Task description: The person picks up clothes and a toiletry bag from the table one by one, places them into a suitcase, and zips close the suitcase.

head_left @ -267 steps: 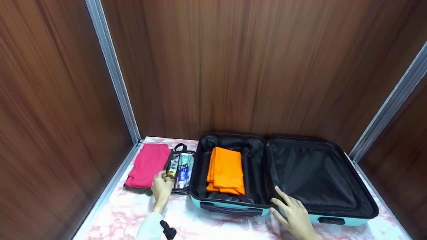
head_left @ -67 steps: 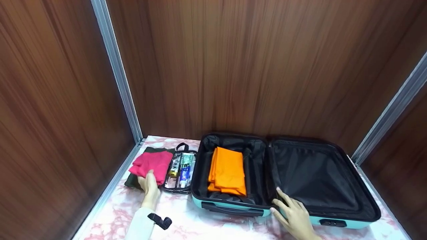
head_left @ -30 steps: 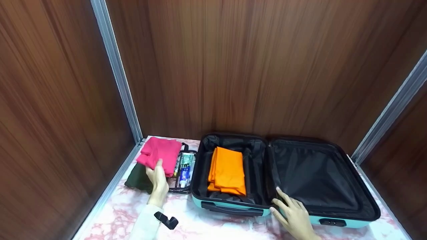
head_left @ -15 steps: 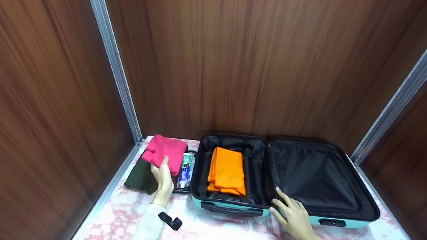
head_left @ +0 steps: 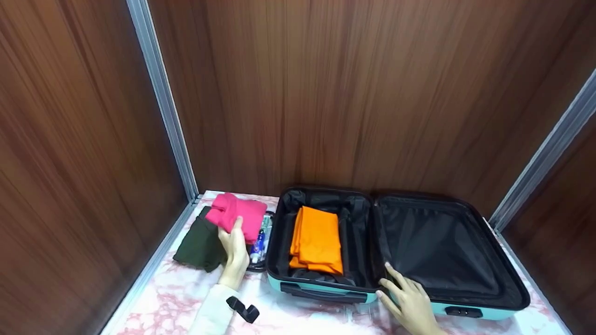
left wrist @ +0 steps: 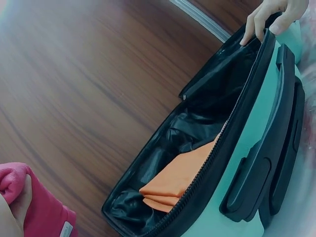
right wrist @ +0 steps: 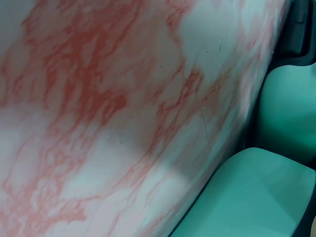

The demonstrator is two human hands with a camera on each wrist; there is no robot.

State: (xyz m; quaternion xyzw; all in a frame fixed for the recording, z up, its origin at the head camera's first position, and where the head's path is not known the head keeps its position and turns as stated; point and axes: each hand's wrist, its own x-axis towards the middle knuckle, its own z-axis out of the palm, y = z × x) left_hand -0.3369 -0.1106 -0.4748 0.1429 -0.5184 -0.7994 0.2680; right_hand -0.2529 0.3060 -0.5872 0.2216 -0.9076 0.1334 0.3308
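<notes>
Gripping pink cloth [head_left: 242, 211], left hand [head_left: 235, 246] hovers; right hand [head_left: 409, 302] rests, fingers relaxed, on case [head_left: 373, 232] — orange cloth [head_left: 319, 239] inside, green cloth [head_left: 198, 244] and kit [head_left: 257, 268] outside.

Tbl [head_left: 158, 307] w/ suitcase [head_left: 419, 249], grn cloth [head_left: 200, 244], pouch [head_left: 257, 268]

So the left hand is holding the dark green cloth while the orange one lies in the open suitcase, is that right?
Not quite: the left hand holds the pink cloth, not the dark green cloth, as the head view shows. The orange cloth does lie in the open suitcase.
</notes>
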